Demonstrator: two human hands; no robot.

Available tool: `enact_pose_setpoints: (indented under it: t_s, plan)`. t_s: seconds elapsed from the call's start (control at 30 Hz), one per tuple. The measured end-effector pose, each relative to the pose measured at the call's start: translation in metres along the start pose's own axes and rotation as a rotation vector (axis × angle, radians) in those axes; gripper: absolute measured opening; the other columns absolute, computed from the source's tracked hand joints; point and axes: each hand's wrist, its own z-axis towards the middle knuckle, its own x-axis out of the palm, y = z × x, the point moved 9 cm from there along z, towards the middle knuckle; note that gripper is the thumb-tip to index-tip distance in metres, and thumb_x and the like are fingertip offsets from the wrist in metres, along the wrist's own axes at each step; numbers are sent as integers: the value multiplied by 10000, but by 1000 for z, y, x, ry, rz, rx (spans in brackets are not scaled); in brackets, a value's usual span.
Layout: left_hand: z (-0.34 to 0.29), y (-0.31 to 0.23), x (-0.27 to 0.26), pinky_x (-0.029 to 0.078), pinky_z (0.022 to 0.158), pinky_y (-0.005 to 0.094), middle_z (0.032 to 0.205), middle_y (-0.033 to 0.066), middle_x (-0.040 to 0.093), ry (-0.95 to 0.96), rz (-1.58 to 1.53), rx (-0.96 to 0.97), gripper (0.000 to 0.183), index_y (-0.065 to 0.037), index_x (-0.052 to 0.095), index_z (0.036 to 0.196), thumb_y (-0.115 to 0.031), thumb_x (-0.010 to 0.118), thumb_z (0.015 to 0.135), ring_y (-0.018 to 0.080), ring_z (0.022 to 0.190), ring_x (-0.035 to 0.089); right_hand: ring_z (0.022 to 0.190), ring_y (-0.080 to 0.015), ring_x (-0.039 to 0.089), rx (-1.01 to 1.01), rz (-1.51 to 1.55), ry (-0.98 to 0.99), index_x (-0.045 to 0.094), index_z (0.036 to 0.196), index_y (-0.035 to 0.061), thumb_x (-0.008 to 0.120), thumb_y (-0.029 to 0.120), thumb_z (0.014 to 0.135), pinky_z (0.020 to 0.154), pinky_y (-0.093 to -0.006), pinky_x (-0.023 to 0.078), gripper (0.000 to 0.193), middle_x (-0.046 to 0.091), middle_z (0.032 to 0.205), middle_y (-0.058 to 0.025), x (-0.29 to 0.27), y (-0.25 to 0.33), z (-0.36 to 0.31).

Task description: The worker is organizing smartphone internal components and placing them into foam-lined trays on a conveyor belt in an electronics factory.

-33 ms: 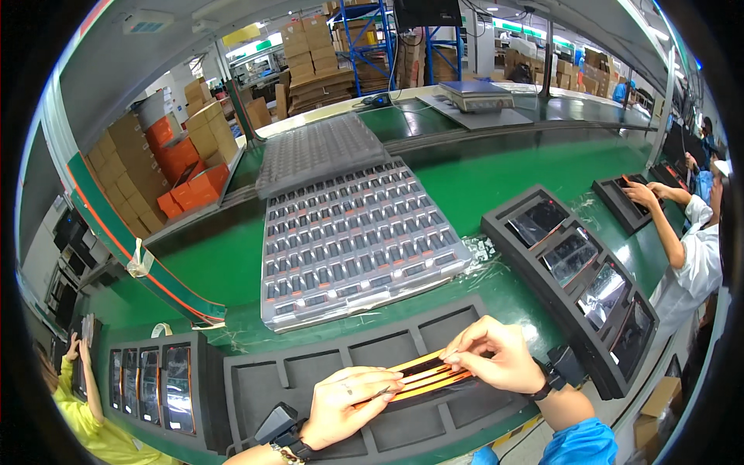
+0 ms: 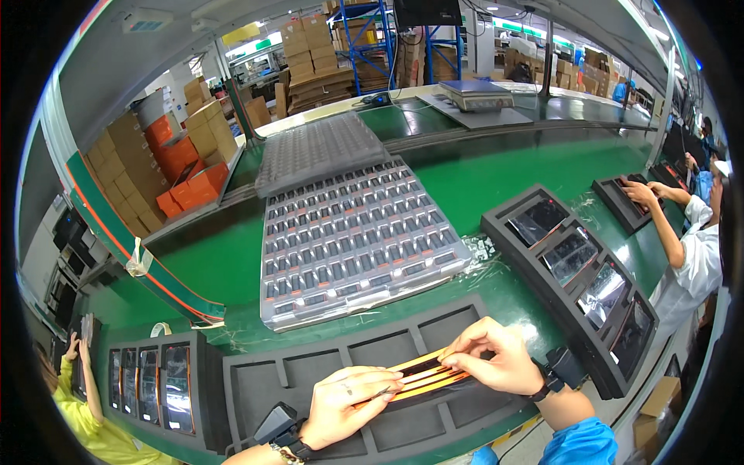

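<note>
Both hands hold a thin black phone-like panel with orange edges [image 2: 426, 378], tilted so that its long side runs between them. My left hand [image 2: 346, 401] grips its left end between thumb and fingers. At the other end, my right hand [image 2: 498, 361] pinches the upper edge; its fingertips partly hide that corner. Below them lies a dark grey foam tray [image 2: 249, 380] with rectangular recesses. Just beyond it is a clear plastic tray [image 2: 341, 301] with rows of small black parts, some showing orange.
Another clear tray [image 2: 318, 147] overlaps the back one. Foam trays with black panels stand at right [image 2: 570, 310] and left [image 2: 209, 387]. A scale [image 2: 477, 97] sits on the far bench. Co-workers' hands are at right [image 2: 643, 194] and far left [image 2: 77, 349].
The fingertips of my right hand have shifted very slightly left along the panel's edge. My left hand keeps its place.
</note>
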Motion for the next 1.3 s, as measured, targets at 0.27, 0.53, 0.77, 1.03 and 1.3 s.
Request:
enact_pose_setpoints:
  t_s: [0.27,0.53,0.77,1.03,1.3]
  plan:
    - [-2,0,0,578,925,328,1140,14,765,4,38,39,198,-128,787,1073,-127,756,877,218,1058,721,761,-174,728,-366,-432,45,724,918,55,793,-39,794,580,-254,535,171,778,893,-81,19,31,0]
    - [-1,-4,-2,583,921,343,1100,37,775,-15,13,22,163,-102,799,1013,-92,751,858,221,1029,735,724,-200,713,-421,-400,8,734,862,27,820,-37,740,625,-303,577,163,750,824,-89,8,33,2]
    - [-3,-1,0,579,925,333,1146,20,764,12,24,44,188,-118,785,1067,-129,747,883,218,1063,720,702,-193,695,-454,-493,49,737,793,55,843,22,725,612,-289,557,131,758,818,-57,10,39,4]
    - [-3,1,0,577,929,333,1142,22,765,11,9,39,188,-120,790,1066,-125,743,884,217,1071,719,677,-168,669,-563,-660,59,735,759,77,834,107,760,586,-291,527,103,751,832,-27,18,46,1]
    - [-4,3,0,574,942,334,1155,15,762,7,-5,25,194,-122,791,1077,-120,739,890,212,1084,715,668,-177,618,-537,-529,-36,767,761,88,764,122,780,628,-292,521,39,767,954,-40,8,45,-2]
